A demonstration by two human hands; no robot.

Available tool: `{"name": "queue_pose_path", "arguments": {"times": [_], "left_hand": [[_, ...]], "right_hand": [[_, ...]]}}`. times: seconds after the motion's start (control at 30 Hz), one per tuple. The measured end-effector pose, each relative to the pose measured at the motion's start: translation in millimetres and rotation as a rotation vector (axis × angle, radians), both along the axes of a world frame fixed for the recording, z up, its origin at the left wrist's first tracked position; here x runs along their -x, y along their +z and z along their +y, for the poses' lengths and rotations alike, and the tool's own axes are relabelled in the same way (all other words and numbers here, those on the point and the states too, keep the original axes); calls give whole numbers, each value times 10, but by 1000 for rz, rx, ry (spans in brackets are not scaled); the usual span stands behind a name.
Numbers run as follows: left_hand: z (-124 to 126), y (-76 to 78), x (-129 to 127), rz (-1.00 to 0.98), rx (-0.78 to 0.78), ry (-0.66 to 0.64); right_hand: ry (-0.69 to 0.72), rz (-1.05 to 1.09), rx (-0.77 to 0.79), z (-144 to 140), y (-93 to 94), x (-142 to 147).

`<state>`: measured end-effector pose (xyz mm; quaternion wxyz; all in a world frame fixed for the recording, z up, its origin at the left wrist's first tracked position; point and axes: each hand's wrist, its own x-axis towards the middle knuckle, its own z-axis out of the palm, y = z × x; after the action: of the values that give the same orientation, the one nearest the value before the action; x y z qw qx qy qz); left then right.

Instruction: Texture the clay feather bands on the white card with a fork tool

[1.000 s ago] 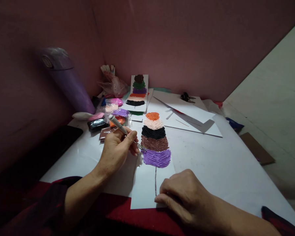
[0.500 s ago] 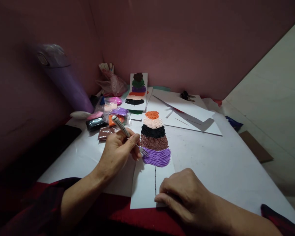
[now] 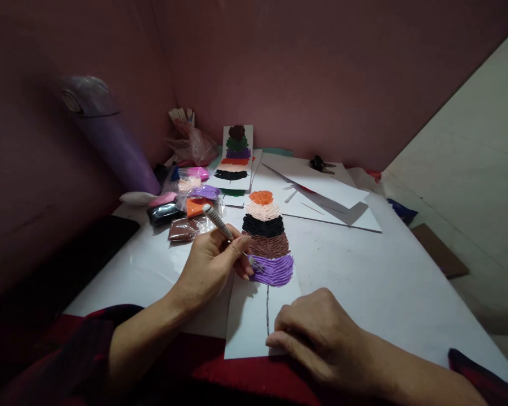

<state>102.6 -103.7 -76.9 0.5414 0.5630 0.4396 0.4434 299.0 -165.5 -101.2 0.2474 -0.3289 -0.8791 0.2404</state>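
— What do we see in the grip?

— We see the left hand (image 3: 214,265) pinching a small fork (image 3: 232,239) by its patterned handle, fingers pressed together around it, the tines down on the purple clay band (image 3: 272,270). The right hand (image 3: 317,332) lies flat with fingers curled, pressing the near end of the white card (image 3: 248,321) beside the drawn stem line (image 3: 267,310).

— How many bands do we count on that card?

— Five, stacked: orange at the top, then cream, black, brown, and the purple one nearest us. They form one clay feather shape (image 3: 266,237), each band ridged.

— And beyond it?

— A second card (image 3: 236,155) stands further back, with six bands as far as we can tell. Left of the fork, we count roughly seven clay packets (image 3: 186,208) in clear wrap: black, brown, orange, purple, pink, cream; the exact number is hard to tell. One purple flask (image 3: 110,141) stands at the far left. Loose white paper sheets (image 3: 322,197) lie right of the cards on the white table (image 3: 385,282), with a small dark object (image 3: 319,164) near the wall.
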Motion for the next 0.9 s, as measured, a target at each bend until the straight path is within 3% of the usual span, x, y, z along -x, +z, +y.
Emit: {"name": "queue_pose_path", "arguments": {"times": [0.43,0.9], "left_hand": [[-14,-48,-1,63,-54,-34],[-16,25,61,179,-75,5]], "right_hand": [[7,-7,-2,6,-26,-2],[5,-27,-5,-2,-37,-6]]}}
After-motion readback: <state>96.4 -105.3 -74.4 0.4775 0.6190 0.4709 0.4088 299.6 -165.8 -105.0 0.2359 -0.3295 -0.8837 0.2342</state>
